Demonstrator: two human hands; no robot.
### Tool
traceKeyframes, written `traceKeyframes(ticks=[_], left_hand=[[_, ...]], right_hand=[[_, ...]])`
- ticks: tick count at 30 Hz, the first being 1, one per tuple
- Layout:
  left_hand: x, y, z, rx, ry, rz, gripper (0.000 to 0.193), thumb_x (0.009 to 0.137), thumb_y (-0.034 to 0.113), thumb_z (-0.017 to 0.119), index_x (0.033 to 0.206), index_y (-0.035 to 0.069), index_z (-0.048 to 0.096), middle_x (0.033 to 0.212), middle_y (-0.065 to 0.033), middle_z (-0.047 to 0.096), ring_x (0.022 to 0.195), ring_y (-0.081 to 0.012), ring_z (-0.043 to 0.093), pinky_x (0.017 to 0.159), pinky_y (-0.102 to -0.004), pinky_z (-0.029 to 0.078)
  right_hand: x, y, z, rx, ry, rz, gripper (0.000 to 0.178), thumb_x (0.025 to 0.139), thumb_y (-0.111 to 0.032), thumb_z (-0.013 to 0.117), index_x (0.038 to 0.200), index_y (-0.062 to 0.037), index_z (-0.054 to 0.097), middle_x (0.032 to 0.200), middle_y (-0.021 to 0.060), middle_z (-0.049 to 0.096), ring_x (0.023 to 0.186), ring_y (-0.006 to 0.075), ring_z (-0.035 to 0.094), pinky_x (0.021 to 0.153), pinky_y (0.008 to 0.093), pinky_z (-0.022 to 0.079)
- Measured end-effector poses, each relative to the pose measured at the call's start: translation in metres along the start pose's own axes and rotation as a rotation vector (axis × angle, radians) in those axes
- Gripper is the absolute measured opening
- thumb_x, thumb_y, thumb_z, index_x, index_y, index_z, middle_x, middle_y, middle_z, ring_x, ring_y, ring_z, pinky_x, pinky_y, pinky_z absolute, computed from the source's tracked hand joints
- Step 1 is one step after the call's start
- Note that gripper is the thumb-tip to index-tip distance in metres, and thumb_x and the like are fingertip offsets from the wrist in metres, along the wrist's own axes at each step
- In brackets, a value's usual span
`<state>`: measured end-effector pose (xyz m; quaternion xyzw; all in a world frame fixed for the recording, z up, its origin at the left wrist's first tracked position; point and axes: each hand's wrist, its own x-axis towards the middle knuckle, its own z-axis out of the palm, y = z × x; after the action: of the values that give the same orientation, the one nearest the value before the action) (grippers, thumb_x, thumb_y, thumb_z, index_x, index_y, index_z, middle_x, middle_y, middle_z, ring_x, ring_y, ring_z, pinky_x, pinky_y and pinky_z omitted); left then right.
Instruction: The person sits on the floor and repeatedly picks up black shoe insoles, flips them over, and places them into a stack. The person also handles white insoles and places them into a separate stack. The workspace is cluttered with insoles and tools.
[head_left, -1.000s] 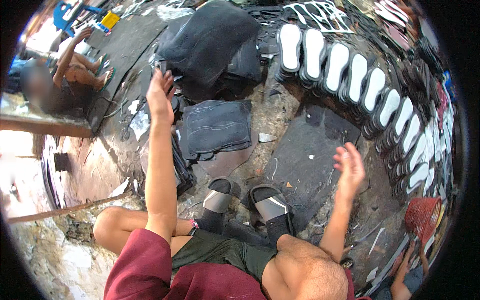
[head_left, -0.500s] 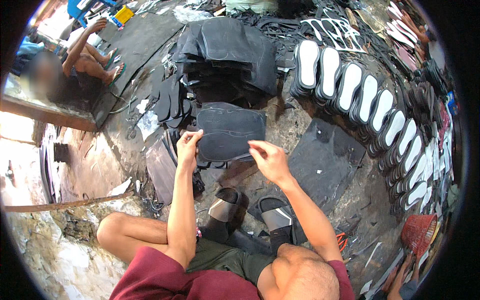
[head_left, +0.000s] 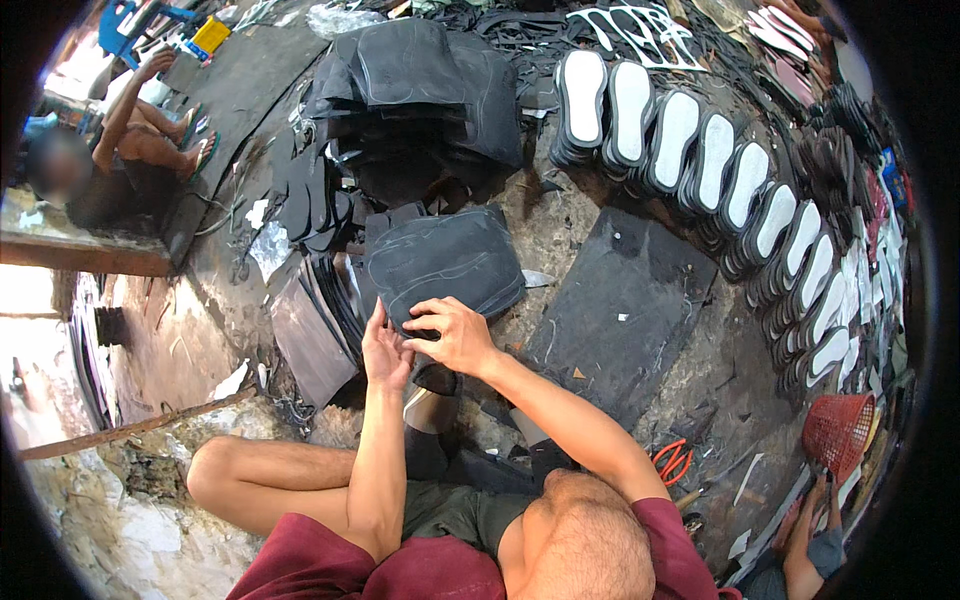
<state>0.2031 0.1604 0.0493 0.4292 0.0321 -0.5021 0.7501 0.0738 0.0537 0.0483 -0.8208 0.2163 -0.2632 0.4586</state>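
Note:
A black sheet (head_left: 440, 255), marked with pale curved outlines, is raised and tilted in front of me. My left hand (head_left: 386, 348) grips its near left corner, palm up with the fingers pointing away from me. My right hand (head_left: 455, 335) comes across from the right, its bent fingers closed around the near edge beside the left fingertips. The exact contact of the fingertips is partly hidden. Under and behind the sheet lie more dark pieces. Both my feet are on the floor below, the sandals partly covered by my hands.
A tall pile of black sheets (head_left: 415, 75) stands beyond. Stacks of sole-shaped pieces with white tops (head_left: 675, 130) curve along the right. A flat black mat (head_left: 630, 310), orange-handled pliers (head_left: 673, 462) and a red basket (head_left: 838, 435) are on the right. Another person (head_left: 130, 150) sits far left.
The sheet has turned and tilted, its near left corner now toward me. My right hand has moved left, from beside the sheet's right edge to next to my left hand. The view has shifted slightly.

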Motion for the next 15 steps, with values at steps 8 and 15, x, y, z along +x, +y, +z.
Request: traceKeyframes(ticks=[8, 15], left_hand=[[0.015, -0.016, -0.02, 0.346, 0.128, 0.286, 0.067, 0.088, -0.007, 0.07, 0.149, -0.005, 0.042, 0.148, -0.018, 0.051, 0.131, -0.022, 0.054, 0.107, -0.0355, 0.046], [0.041, -0.044, -0.025, 0.432, 0.37, 0.303, 0.056, 0.084, -0.006, 0.075, 0.137, -0.008, 0.056, 0.139, -0.0247, 0.058, 0.127, -0.0271, 0.059, 0.109, -0.0356, 0.045]], right_hand=[[0.015, 0.048, 0.005, 0.318, 0.354, 0.395, 0.018, 0.095, -0.02, 0.064, 0.095, -0.0021, 0.068, 0.088, 0.0149, 0.072, 0.083, 0.0276, 0.071, 0.076, 0.0383, 0.054], [0.021, 0.113, -0.142, 0.242, 1.295, 0.394, 0.012, 0.094, -0.012, 0.068, 0.1, -0.0014, 0.068, 0.095, 0.0049, 0.069, 0.086, 0.0165, 0.061, 0.082, 0.0321, 0.05]])
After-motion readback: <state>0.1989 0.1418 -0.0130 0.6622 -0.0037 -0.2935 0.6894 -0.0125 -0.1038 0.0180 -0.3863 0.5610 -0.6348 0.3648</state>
